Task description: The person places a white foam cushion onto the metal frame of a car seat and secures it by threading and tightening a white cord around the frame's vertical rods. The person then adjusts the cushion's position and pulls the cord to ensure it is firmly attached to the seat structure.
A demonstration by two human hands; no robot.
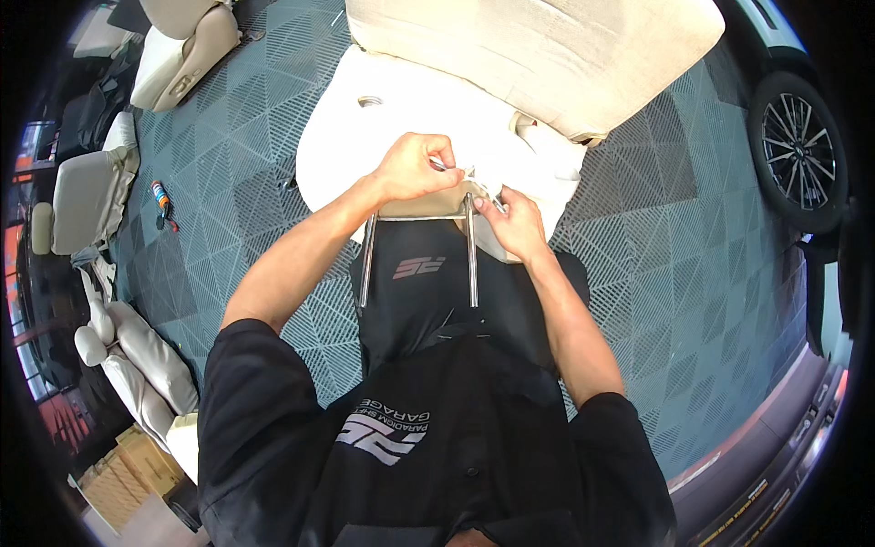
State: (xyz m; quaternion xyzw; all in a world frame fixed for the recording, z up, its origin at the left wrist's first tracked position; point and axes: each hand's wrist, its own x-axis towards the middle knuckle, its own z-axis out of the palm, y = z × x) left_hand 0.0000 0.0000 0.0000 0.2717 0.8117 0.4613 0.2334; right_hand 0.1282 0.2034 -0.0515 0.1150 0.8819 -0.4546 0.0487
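Note:
A cream headrest (pixel 410 137) with two metal posts (pixel 472 255) rests against my lap, posts pointing toward me. My left hand (pixel 415 166) is closed on a thin metal tool at the cover's lower edge. My right hand (pixel 515 223) pinches the cream cover fabric beside the right post. The two hands are close together at the headrest's base.
A large cream car seat cushion (pixel 547 46) lies just beyond the headrest. More cream seats (pixel 87 196) stand at the left on the grey-green tiled floor (pixel 693 237). A car wheel (pixel 797 150) is at the right. A small coloured tool (pixel 162 196) lies on the floor.

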